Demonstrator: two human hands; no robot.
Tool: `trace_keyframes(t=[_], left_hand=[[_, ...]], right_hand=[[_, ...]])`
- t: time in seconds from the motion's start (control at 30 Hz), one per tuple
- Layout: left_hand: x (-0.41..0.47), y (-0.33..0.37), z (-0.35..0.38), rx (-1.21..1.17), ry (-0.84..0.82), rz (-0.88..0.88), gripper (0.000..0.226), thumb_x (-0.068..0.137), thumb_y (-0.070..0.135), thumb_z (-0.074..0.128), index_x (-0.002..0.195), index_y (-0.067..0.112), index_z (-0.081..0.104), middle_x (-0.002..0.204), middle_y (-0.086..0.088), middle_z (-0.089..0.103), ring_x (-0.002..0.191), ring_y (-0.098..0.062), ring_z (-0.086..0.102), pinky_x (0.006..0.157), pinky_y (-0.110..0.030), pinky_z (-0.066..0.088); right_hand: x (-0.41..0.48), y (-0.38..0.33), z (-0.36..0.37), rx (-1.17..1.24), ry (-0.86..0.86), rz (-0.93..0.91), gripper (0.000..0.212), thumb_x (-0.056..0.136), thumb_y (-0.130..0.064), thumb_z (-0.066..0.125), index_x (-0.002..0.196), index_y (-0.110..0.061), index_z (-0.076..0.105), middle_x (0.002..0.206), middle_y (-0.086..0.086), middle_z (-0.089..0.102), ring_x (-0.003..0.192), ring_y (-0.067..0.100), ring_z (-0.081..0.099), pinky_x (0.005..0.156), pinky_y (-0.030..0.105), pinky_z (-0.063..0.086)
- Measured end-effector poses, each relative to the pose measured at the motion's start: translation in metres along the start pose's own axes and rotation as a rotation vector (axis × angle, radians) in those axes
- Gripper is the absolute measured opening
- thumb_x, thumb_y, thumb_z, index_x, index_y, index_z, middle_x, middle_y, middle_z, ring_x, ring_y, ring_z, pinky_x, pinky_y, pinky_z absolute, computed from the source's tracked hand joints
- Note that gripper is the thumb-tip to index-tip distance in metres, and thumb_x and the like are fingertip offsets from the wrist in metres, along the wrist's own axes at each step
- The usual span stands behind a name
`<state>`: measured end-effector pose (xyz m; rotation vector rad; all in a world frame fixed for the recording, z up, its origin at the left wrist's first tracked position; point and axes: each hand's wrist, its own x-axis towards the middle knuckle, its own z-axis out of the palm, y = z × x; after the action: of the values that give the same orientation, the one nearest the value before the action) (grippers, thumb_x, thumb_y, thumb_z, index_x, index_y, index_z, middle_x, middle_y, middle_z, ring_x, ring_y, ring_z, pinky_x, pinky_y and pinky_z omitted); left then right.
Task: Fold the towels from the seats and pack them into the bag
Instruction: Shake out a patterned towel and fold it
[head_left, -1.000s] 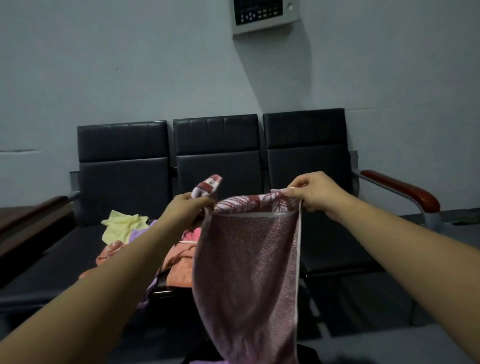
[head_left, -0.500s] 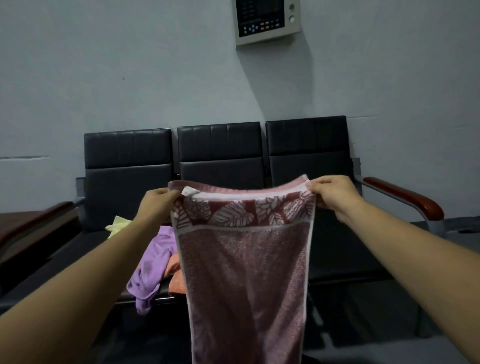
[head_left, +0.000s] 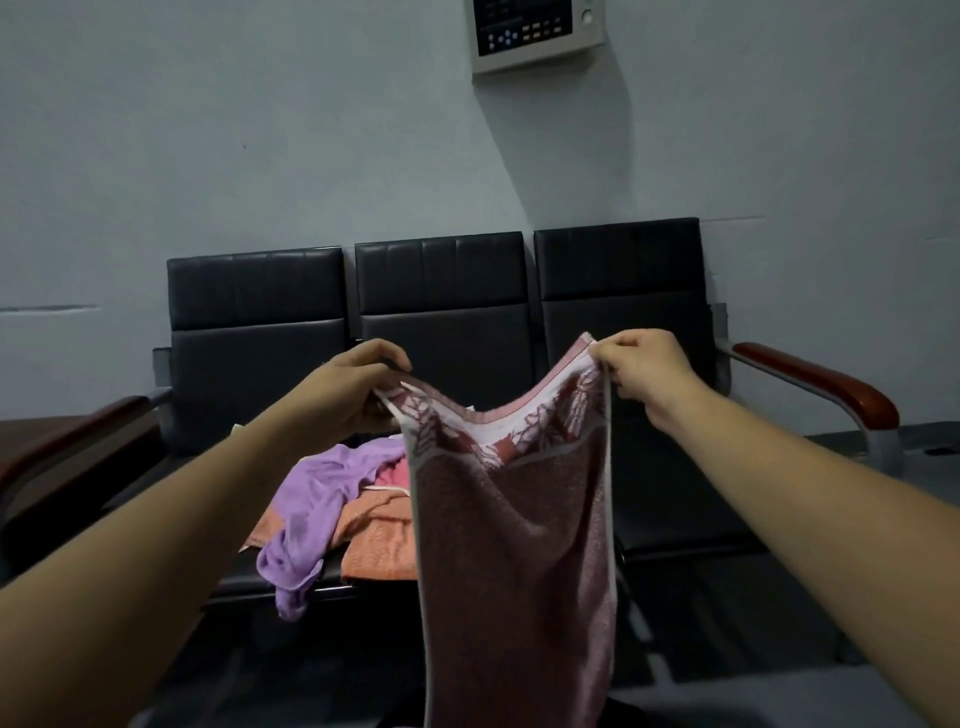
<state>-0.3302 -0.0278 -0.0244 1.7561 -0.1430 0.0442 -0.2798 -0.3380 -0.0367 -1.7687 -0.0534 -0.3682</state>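
A maroon towel (head_left: 514, 561) with a leaf-patterned white and red band hangs in front of me, doubled over. My left hand (head_left: 353, 389) pinches its top left corner and my right hand (head_left: 644, 374) pinches its top right corner, held a little higher. The top edge sags between them. Behind it, on the dark seats (head_left: 665, 519), lies a heap of towels: a purple one (head_left: 317, 509) draped over the seat's front edge and orange ones (head_left: 382, 545) under it. The bag is out of sight except perhaps a dark shape at the bottom edge.
A row of three black padded seats stands against a grey wall, with a red-brown armrest (head_left: 821, 384) at the right and another (head_left: 67, 441) at the left. A wall panel with buttons (head_left: 535, 36) hangs above. The right seat holds nothing.
My hands spread the towel's top edge wide and then came slightly closer, so the edge now sags in the middle. The view has tilted; the yellow towel is hidden behind my left arm.
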Motion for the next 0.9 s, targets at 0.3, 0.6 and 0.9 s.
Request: trace_keyframes(t=[0.3,0.6,0.9], left_hand=[[-0.001,0.014,0.019,0.07,-0.301,0.017,0.018,0.101,-0.006,0.046,0.112,-0.006,0.061,0.099,-0.02,0.072,0.091,-0.027,0.074,0.075,-0.028,0.061],[0.004,0.016,0.039,0.603,-0.06,0.294,0.016,0.092,0.035,0.068,0.091,0.024,0.079,0.086,-0.007,0.075,0.081,-0.034,0.068,0.07,-0.048,0.056],[0.001,-0.012,0.022,0.431,-0.386,0.048,0.045,0.086,0.04,0.074,0.108,0.002,0.07,0.111,-0.01,0.072,0.107,-0.026,0.069,0.103,-0.046,0.05]], right_hand=[[-0.023,-0.015,0.034,-0.023,-0.19,-0.136,0.019,0.088,0.003,0.067,0.086,-0.013,0.076,0.09,0.012,0.074,0.067,0.015,0.065,0.067,0.031,0.058],[-0.05,-0.019,0.062,-0.061,-0.433,-0.302,0.01,0.084,-0.015,0.081,0.089,-0.006,0.079,0.086,0.011,0.077,0.068,0.009,0.068,0.069,0.027,0.056],[-0.045,-0.012,0.056,0.062,-0.277,-0.137,0.016,0.095,-0.015,0.06,0.082,-0.008,0.066,0.074,0.006,0.066,0.065,0.013,0.062,0.057,0.025,0.047]])
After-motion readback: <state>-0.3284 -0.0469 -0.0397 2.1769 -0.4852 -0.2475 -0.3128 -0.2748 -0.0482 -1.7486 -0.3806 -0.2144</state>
